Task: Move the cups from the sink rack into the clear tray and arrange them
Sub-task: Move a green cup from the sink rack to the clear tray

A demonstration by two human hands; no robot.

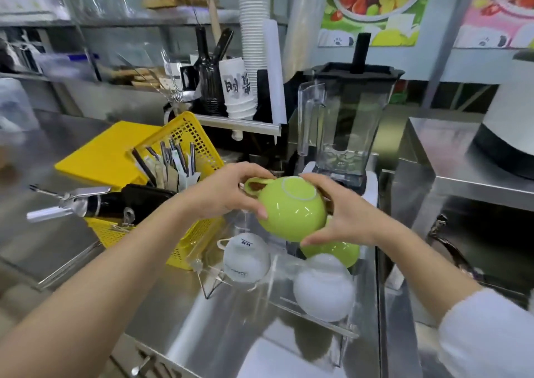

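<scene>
to the left of our grip sits a yellow basket (185,134) with utensils standing in it. our left hand (228,192) wraps the handle side of an upturned green cup (291,207), thumb pressed on its lower wall. our right hand (344,215) clasps the opposite side, fingers curled round it, so both hands close on the one cup, held above the clear tray (318,317). below the grip, inside that tray, lie a white cup (245,259) to the left, a second green cup (341,252) partly hidden under our right hand, and another white cup (325,288) just beside it. behind the grip stands a blender (346,117).
</scene>
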